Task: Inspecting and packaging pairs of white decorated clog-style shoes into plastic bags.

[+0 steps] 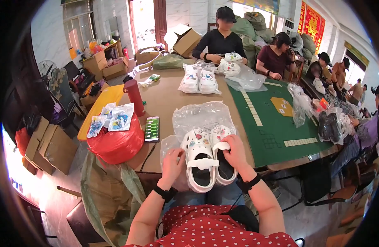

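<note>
A pair of white clogs with small coloured charms lies before me at the near table edge, heels toward me. Their toes lie on a clear plastic bag (201,112). My right hand (234,153) is closed around the strap and upper side of the right clog (227,172). Beside the left clog (194,153), whose strap is folded across its opening, my left hand (172,165) is closed with fingertips pinched at the bag's left edge. The bag is see-through, so how much of it those fingers hold is hard to make out.
A bagged pair of white clogs (199,80) stands farther back. At left are a red roll (115,142) with small charm packets (121,117) on top, a phone (152,129) and a maroon bottle (134,98). A green mat (263,123) covers the right side. Co-workers sit opposite.
</note>
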`<state>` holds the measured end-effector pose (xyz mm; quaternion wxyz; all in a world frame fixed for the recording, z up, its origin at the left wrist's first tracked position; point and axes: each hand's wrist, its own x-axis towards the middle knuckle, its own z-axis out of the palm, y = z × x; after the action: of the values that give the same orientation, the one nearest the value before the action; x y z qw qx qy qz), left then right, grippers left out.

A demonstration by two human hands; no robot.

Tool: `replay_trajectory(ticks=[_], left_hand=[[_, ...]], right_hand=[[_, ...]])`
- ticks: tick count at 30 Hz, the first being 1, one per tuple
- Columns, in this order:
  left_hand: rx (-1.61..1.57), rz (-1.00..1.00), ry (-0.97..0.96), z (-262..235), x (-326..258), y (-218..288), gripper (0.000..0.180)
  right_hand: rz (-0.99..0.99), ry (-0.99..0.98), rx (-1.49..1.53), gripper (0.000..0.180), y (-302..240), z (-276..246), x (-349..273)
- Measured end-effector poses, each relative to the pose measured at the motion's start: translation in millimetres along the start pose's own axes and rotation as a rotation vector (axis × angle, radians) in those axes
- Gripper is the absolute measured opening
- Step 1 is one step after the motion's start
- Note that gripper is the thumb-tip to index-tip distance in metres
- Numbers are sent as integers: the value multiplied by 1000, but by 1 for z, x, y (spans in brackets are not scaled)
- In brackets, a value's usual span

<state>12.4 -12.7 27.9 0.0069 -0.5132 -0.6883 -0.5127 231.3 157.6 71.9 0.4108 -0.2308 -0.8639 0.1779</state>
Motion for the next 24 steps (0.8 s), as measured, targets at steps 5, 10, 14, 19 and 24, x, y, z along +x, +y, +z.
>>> replay_trajectory(ticks=[5,10,14,19,24], left_hand=[[43,-83,-29,1,-5,12,15],[-275,-216,-8,7,-8,5,18],[-123,-28,-79,-6,-10,10,18],[-14,34,-114,-15,-11,19,15],[15,128,-80,-16,-6,32,12]], right_hand=[[17,37,-77,32,-7,-1,-4],[-144,-19,5,55,-36,-22,-9],[-300,-365,30,67,-84,-39,-27],[-290,-474,-150,75,-86,-15,-49],[-199,-131,-106,52,-72,-5,-31]])
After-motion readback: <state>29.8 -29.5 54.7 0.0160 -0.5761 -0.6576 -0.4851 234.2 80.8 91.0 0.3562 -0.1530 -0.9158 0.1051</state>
